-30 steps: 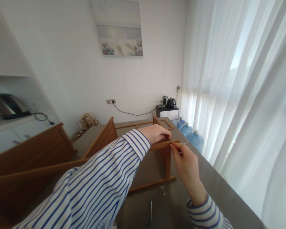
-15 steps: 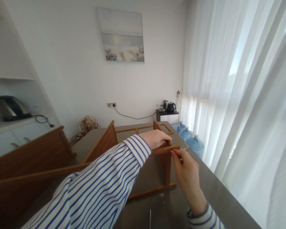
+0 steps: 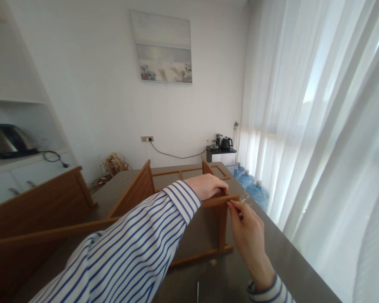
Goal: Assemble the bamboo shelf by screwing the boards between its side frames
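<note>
A brown wooden shelf frame (image 3: 221, 199) lies on its side on the table, with upright panels between its long rails. My left hand (image 3: 205, 186) reaches across and curls its fingers over the upper rail near the right end, partly hiding that joint. Just below the same rail end, my right hand (image 3: 248, 223) has thumb and forefinger pinched together against the wood. Whatever sits between those fingertips is too small to make out. A thin metal rod (image 3: 198, 292) shows at the bottom edge of the view.
The grey-brown table (image 3: 290, 256) extends to the right beside a white curtain (image 3: 318, 168). Small pale scraps (image 3: 244, 198) lie near its edge. Blue water bottles (image 3: 258, 195) stand on the floor beyond. Another wooden panel (image 3: 50, 202) rises at left.
Both hands stay at the same rail end with nearly the same grip. The view has shifted slightly; nothing else has visibly moved.
</note>
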`<state>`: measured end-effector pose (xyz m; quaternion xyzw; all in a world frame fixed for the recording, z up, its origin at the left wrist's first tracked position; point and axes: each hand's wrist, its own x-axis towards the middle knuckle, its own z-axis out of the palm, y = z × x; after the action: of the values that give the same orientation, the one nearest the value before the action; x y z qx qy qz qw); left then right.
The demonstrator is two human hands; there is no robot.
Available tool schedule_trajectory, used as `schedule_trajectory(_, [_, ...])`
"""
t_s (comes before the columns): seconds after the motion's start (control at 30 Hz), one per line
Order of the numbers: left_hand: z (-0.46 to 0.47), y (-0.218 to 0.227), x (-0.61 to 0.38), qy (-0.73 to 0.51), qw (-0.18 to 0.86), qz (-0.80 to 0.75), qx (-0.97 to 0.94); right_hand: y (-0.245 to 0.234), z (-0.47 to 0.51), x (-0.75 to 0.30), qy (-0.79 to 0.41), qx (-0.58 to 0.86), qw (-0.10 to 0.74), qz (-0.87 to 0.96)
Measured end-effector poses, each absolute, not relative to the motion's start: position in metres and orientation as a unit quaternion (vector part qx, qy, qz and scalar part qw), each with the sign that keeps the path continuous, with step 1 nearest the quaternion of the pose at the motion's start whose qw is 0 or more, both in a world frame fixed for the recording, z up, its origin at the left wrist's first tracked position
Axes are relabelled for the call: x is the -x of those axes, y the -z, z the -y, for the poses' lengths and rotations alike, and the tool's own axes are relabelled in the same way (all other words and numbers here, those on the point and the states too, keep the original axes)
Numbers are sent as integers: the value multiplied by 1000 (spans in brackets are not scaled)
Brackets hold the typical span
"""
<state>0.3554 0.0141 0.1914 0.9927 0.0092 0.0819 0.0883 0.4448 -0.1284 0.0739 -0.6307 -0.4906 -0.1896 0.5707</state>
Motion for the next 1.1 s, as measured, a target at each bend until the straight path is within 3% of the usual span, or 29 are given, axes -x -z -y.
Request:
schedule_trajectory(0.4, [-6,-195,-354,-71,70,-7,-995,-90,134,-445,121,683,537,480])
schedule_trajectory(0.67, [-9,-193,-354,-67,70,-3,-995,-94,135,-446,51,673,575,462])
schedule_trajectory(1.1, [-16,-188,-355,-53,89,-7,-995,-99,135,-446,63,700,529,475])
